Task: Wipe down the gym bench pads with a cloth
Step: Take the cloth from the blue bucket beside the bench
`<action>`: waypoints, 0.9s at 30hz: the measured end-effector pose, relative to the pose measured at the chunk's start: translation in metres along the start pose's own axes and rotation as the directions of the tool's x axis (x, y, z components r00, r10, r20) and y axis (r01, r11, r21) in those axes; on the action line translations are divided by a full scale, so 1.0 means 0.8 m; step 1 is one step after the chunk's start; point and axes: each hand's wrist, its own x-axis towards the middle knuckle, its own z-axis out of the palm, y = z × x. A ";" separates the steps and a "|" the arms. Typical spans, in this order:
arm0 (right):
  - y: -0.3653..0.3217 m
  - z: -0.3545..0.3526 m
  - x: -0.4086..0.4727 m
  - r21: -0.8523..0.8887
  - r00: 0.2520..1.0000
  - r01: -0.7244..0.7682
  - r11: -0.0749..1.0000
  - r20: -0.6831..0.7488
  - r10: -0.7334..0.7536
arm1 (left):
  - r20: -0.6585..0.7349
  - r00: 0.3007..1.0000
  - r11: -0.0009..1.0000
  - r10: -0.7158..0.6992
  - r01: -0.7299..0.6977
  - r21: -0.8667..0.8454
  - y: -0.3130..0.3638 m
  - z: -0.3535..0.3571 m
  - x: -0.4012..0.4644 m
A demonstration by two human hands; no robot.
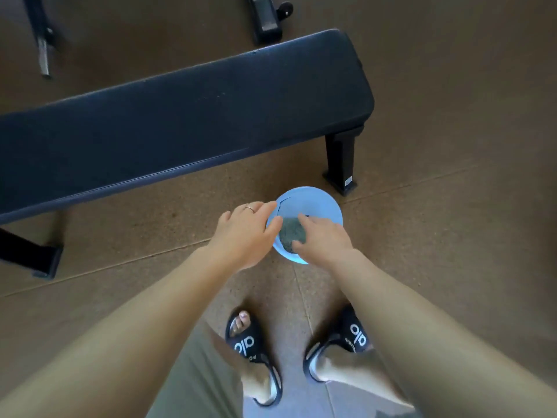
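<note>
Grey, damp-looking cloth pinched by right hand in pale blue round plastic basin, left hand loose-fingered alongside: best wrung out before touching long black padded bench.

The light around me is dim and warm, with soft shadows under the bench. The pale bowl glows overexposed. My forearms blur near the lens, and the wide angle bows the edges.
</note>
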 end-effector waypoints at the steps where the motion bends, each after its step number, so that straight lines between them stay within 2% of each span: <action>1: 0.009 0.021 0.028 0.010 1.000 0.006 1.000 0.025 -0.006 | -0.016 1.000 1.000 0.001 -0.001 0.000 -0.006 0.018 0.029; 4: 0.036 0.080 0.105 0.031 0.998 -0.002 1.000 0.056 0.000 | -0.067 0.998 1.000 0.018 -0.016 0.023 -0.023 0.068 0.110; 7: 0.056 0.139 0.156 -0.006 0.999 0.026 1.000 0.043 -0.026 | -0.071 0.997 0.999 0.019 -0.022 -0.033 -0.037 0.106 0.173; 12: 0.059 0.201 0.193 -0.104 0.985 0.036 0.994 -0.166 -0.053 | -0.101 0.994 0.999 0.046 -0.044 0.017 -0.054 0.144 0.247; 15: 0.065 0.196 0.204 -0.066 0.969 0.019 0.998 -0.246 -0.035 | -0.112 0.990 0.996 0.087 -0.084 0.030 -0.057 0.149 0.259; 18: 0.066 0.176 0.203 0.009 0.979 -0.002 1.000 -0.203 0.004 | -0.119 0.984 0.991 0.134 -0.130 0.040 -0.055 0.139 0.255; 21: 0.065 0.159 0.202 0.168 0.992 -0.051 0.985 -0.107 0.069 | -0.143 0.975 0.985 0.171 -0.166 0.049 -0.050 0.113 0.241; 24: 0.067 0.148 0.205 0.221 0.985 -0.150 0.964 -0.051 0.165 | -0.326 0.912 0.968 0.248 -0.248 0.042 -0.047 0.077 0.230; 27: 0.061 0.133 0.203 0.236 0.974 -0.226 0.945 0.040 0.223 | -0.571 0.759 0.947 0.313 -0.292 0.131 -0.050 0.034 0.226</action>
